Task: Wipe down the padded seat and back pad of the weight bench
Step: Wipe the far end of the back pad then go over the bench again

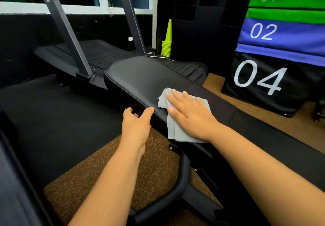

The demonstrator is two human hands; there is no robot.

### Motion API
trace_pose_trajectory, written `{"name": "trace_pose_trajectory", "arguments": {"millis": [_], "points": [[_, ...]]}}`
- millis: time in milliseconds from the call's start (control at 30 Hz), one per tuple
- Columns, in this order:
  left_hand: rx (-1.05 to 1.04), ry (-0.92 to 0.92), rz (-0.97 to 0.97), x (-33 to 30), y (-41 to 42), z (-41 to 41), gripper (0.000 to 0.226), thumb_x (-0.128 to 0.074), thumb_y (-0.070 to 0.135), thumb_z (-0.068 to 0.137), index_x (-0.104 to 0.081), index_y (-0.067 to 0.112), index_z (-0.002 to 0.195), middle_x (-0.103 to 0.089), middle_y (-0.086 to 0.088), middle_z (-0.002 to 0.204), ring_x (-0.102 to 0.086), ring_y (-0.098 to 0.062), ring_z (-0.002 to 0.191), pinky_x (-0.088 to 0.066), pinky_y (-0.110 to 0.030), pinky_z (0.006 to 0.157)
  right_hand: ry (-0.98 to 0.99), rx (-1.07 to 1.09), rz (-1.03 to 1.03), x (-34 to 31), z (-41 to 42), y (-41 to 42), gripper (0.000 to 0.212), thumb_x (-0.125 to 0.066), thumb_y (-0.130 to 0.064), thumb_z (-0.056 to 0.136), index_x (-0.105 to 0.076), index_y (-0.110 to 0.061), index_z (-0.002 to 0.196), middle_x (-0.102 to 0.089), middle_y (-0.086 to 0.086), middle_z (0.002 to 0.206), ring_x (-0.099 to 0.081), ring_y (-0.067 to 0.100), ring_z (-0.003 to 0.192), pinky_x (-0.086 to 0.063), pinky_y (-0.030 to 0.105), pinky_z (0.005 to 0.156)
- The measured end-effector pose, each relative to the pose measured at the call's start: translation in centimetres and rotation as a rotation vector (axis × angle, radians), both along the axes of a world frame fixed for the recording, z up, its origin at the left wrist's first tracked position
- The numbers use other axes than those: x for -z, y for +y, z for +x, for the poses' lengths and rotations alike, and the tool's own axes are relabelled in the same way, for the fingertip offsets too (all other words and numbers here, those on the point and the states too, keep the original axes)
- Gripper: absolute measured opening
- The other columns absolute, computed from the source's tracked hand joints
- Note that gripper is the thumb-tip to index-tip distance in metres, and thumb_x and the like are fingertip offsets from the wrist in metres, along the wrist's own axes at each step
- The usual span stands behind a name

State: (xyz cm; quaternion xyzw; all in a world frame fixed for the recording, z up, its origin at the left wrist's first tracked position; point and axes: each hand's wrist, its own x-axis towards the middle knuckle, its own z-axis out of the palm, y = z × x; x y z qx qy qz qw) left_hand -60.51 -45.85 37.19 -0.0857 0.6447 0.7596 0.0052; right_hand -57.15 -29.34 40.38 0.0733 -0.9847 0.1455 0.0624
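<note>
Nearest the camera, two bare forearms reach forward over a brown speckled rubber floor (98,169) and the black tubular frame (179,185) of the weight bench; a black floor mat (58,120) lies to the left. The left hand (136,122) is at the near edge of the bench pad, thumb up on the rim and fingers curled down under the edge, apparently gripping it, though the fingertips are lost in shadow. The right hand (189,114) lies flat, fingers straight and slightly spread, pressing a grey cloth (171,129) onto the black padded bench (140,74); the cloth is folded and rumpled, one end draped over the pad's near edge, the other poking out past the fingertips. The pad runs diagonally from lower right to a rounded end at upper centre; it is glossy and dark. Beyond it stands a black curved treadmill (91,51) with two slanted grey uprights; behind that, a dark wall under white-framed windows. A stack of lime-green cones (167,44) stands at the far wall; to the right rises a stack of soft plyo boxes (274,53), black marked 04, blue marked 02, then green and orange above.
</note>
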Motion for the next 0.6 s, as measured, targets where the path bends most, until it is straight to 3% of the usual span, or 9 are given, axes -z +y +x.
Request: {"name": "trace_pose_trajectory", "arguments": {"millis": [100, 233, 333, 433, 600], "points": [[-0.093, 0.083, -0.241, -0.6, 0.5, 0.7, 0.085, -0.067, 0.036, 0.085, -0.021, 0.018, 0.153, -0.032, -0.006, 0.151, -0.042, -0.024, 0.13, -0.037, -0.035, 0.105, -0.015, 0.016, -0.037, 0.4, 1.3, 1.8, 0.053, -0.018, -0.052, 0.103, -0.009, -0.042, 0.154, 0.003, -0.018, 0.162, 0.008, 0.01, 0.15, 0.009, 0.043, 0.119], [-0.186, 0.307, -0.625, -1.7, 0.9, 2.0, 0.079, -0.062, 0.033, 0.09, -0.018, 0.02, 0.154, -0.009, -0.002, 0.161, -0.018, -0.029, 0.144, -0.029, -0.042, 0.109, -0.047, 0.187, -0.013, 0.3, -0.5, 3.6, 0.053, -0.018, -0.05, 0.104, -0.01, -0.038, 0.155, -0.001, -0.01, 0.164, 0.002, 0.021, 0.151, 0.003, 0.052, 0.118], [-0.206, 0.355, -0.769, -2.0, 0.7, 2.4, 0.07, -0.063, 0.031, 0.09, -0.028, 0.023, 0.15, -0.013, -0.003, 0.16, -0.018, -0.029, 0.144, -0.031, -0.049, 0.108, -0.033, 0.237, 0.016, 0.7, 0.2, 3.1, 0.054, -0.017, -0.051, 0.103, -0.01, -0.036, 0.155, -0.002, -0.008, 0.165, 0.0, 0.025, 0.151, 0.001, 0.055, 0.119], [-0.211, 0.549, -0.911, -1.8, 0.9, 3.0, 0.05, -0.062, 0.024, 0.091, -0.047, 0.023, 0.138, -0.025, -0.003, 0.157, -0.019, -0.027, 0.146, -0.028, -0.057, 0.111, -0.011, 0.211, -0.002, 1.4, 3.4, 2.3, 0.056, -0.016, -0.053, 0.103, -0.009, -0.036, 0.155, 0.0, -0.01, 0.164, 0.003, 0.022, 0.151, 0.003, 0.052, 0.119], [-0.041, 0.842, -0.979, -1.6, 4.1, 4.8, 0.029, -0.055, 0.02, 0.095, -0.061, 0.02, 0.124, -0.041, -0.002, 0.149, -0.016, -0.025, 0.148, -0.01, -0.05, 0.119, -0.004, 0.232, -0.012, 2.6, 8.2, 3.5, 0.057, -0.016, -0.056, 0.101, -0.007, -0.039, 0.155, 0.002, -0.014, 0.164, 0.007, 0.017, 0.151, 0.006, 0.046, 0.12]]}}
